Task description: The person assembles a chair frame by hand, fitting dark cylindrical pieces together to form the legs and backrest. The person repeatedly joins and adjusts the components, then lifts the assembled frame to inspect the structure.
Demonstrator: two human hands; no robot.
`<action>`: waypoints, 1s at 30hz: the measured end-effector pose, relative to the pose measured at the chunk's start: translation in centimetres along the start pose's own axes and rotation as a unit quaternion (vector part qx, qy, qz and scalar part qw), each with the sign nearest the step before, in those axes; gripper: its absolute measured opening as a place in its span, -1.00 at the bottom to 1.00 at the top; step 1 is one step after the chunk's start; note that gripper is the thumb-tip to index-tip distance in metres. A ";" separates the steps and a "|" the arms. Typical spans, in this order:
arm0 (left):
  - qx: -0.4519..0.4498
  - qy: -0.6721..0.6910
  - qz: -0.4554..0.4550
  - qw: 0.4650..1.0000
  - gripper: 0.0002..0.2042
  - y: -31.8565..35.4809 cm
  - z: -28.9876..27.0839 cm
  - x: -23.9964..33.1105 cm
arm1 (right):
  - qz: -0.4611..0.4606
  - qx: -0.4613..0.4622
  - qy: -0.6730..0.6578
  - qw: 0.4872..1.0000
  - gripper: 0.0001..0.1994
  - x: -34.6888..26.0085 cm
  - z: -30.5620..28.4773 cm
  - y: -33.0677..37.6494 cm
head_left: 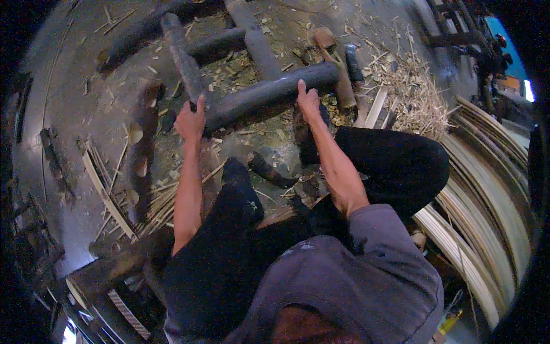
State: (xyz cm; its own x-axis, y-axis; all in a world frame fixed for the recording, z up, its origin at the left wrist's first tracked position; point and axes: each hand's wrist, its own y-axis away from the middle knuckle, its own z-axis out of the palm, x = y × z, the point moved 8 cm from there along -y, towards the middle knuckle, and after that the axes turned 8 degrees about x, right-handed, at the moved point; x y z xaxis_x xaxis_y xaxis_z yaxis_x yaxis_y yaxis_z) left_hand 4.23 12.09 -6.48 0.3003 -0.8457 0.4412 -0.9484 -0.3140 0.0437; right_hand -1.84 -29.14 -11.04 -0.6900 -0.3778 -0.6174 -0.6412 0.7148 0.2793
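Note:
A low frame of thick dark round timbers lies on the floor in front of my legs. My left hand (191,119) is closed at the frame's near left corner, where a grey pole (182,54) meets the front bar (263,94). My right hand (308,102) is against the near side of that bar, toward its right end. Its thumb points up and its fingers are curled, partly hidden. Between my feet lies a short, dark curved piece (272,171), its kind unclear.
Right of the frame lie a brown wooden stick (342,80), a dark-handled tool (354,63) and a heap of pale shavings (415,94). Long bundled bamboo strips (481,189) curve along the right. A dark log (143,155) and loose strips (106,186) lie at left. Chips cover the floor.

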 end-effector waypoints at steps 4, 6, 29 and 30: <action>-0.011 0.008 0.013 1.000 -0.28 0.2 1.5 -2.2 | -0.132 0.043 0.075 0.988 0.02 -4.0 -0.6 4.2; 0.018 0.053 0.039 0.998 -0.26 1.2 1.7 -4.1 | -0.129 -0.044 0.126 0.983 0.01 -5.4 -0.1 6.5; -0.016 -0.107 0.172 0.979 -0.22 5.3 -1.4 -1.0 | -0.255 -0.293 -0.117 0.914 -0.65 -12.5 -1.8 23.1; -0.009 -0.111 0.163 0.980 -0.23 6.0 -1.4 0.0 | -0.333 -0.289 -0.167 0.882 -0.65 -14.9 -5.3 25.8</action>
State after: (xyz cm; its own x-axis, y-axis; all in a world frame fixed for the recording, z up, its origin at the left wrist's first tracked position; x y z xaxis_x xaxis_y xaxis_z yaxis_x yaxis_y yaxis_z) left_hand -1.56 10.82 -4.93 -0.0058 -0.9734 0.2290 -0.9987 -0.0061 -0.0511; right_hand -9.90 -8.15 9.21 -0.0203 -0.3360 -0.9416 -0.9975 -0.0564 0.0416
